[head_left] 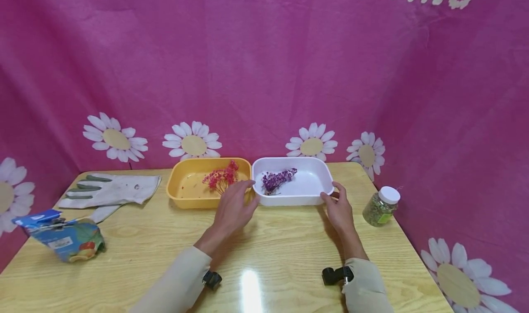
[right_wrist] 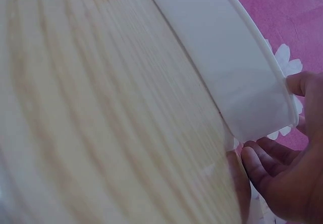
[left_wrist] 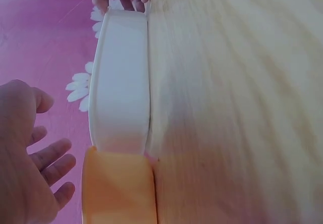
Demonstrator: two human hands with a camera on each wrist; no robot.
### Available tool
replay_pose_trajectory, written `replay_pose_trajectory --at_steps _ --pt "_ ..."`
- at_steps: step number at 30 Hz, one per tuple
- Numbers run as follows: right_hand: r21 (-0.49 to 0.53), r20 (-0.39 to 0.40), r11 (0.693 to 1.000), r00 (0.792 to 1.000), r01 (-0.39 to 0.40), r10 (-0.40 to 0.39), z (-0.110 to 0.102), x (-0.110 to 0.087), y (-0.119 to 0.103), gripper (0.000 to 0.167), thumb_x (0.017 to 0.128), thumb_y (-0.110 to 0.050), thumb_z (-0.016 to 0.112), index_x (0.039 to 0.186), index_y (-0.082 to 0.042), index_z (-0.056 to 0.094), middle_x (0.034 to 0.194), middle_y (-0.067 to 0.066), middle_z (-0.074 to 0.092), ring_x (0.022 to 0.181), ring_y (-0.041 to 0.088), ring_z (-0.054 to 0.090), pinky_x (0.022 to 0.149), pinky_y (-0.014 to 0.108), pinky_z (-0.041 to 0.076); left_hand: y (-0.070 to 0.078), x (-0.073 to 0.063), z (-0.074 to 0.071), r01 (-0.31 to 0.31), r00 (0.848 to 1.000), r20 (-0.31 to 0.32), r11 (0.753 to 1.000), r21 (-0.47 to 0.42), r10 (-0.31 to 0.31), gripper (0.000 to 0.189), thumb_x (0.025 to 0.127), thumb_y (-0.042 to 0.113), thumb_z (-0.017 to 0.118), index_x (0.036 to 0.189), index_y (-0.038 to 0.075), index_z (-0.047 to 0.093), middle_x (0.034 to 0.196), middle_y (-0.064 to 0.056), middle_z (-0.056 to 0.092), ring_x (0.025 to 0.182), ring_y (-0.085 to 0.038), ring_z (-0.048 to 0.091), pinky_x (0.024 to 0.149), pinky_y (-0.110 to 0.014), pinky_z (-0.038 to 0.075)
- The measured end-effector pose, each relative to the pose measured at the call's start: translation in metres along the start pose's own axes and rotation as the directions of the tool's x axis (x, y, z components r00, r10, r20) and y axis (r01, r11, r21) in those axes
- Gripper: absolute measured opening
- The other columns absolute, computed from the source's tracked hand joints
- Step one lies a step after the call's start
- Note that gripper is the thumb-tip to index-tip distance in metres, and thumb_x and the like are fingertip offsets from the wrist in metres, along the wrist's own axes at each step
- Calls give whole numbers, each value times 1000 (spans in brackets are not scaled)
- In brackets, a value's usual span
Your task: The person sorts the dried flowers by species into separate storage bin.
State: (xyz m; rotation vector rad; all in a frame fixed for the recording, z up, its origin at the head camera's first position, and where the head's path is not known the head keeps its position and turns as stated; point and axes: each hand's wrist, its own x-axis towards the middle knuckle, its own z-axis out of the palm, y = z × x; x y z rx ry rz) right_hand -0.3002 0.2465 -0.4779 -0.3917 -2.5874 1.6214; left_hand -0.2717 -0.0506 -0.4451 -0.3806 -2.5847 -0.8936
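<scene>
My right hand (head_left: 340, 210) holds the right end of a white tray (head_left: 310, 200), thumb over the rim and the other fingers curled against the outer end wall, as the right wrist view shows. Inside that tray lies a bunch of dried purple flowers (head_left: 278, 181). My left hand (head_left: 236, 207) hovers with loose, spread fingers over the front right corner of a yellow tray (head_left: 188, 203), close to where the two trays meet. A bunch of dried pinkish-red flowers (head_left: 223, 177) rests in the yellow tray, its stems partly hidden behind my left hand.
A jar (head_left: 378, 209) with a white lid and dried green bits stands at the right table edge. White and green work gloves (head_left: 115, 189) lie at the back left, with a crumpled blue packet (head_left: 68, 239) in front. A pink curtain (head_left: 248, 74) borders the wooden table (head_left: 281, 248).
</scene>
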Motion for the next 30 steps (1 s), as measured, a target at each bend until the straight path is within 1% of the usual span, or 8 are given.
replay_pose_trajectory --at_steps 3,6,10,13,16,19,24,30 --pt "10 4 1000 1000 9 -9 1 0 -1 64 98 -33 53 152 -21 21 143 18 43 130 33 48 107 45 39 -5 -6 -4 18 1000 -5 1000 16 -18 43 89 30 67 128 14 59 128 -6 63 119 -26 57 100 -46 44" --pt "-4 6 999 999 36 -36 2 -1 -2 68 97 -33 56 153 -16 21 145 20 39 131 34 47 109 46 39 -11 -12 -8 28 999 -33 998 58 -26 46 89 29 67 131 13 57 128 -8 63 120 -28 56 102 -48 42" --pt "-123 6 989 997 80 -80 2 -2 -3 72 95 -38 56 153 -12 22 150 22 31 137 37 38 114 50 32 -17 -14 -14 62 997 -61 989 130 -55 51 89 33 66 135 13 54 127 -11 63 117 -31 56 101 -49 42" --pt "-219 -1 969 993 114 -117 1 -3 -4 73 94 -42 57 152 -12 25 153 22 27 142 37 27 117 53 24 -22 -15 -19 91 995 -52 979 183 -83 54 91 39 62 137 13 52 131 -12 60 119 -32 54 104 -50 39" --pt "-292 2 943 987 157 -164 2 -3 -5 73 93 -45 56 151 -11 28 156 21 23 145 39 21 118 54 21 -27 -18 -22 111 994 -44 968 225 -103 56 93 44 58 140 14 49 135 -13 57 124 -33 51 107 -51 35" --pt "-364 15 912 980 190 -199 3 -4 -7 73 93 -48 55 151 -11 29 158 22 19 146 41 17 117 57 20 -32 -21 -24 123 992 -37 958 261 -117 58 94 46 55 142 14 47 139 -13 54 126 -34 49 109 -52 32" --pt "-483 49 846 972 226 -231 5 -9 -10 80 91 -61 49 152 -14 28 161 22 9 149 42 7 115 65 15 -39 -24 -28 127 992 -28 942 311 -124 62 95 50 50 146 15 42 146 -13 48 131 -36 46 113 -57 25" --pt "-595 61 760 958 262 -282 8 -14 -12 89 87 -73 43 154 -17 24 162 20 6 149 42 0 113 70 9 -43 -28 -30 153 986 8 923 352 -166 68 94 55 47 150 18 37 153 -13 39 137 -38 38 114 -64 19"
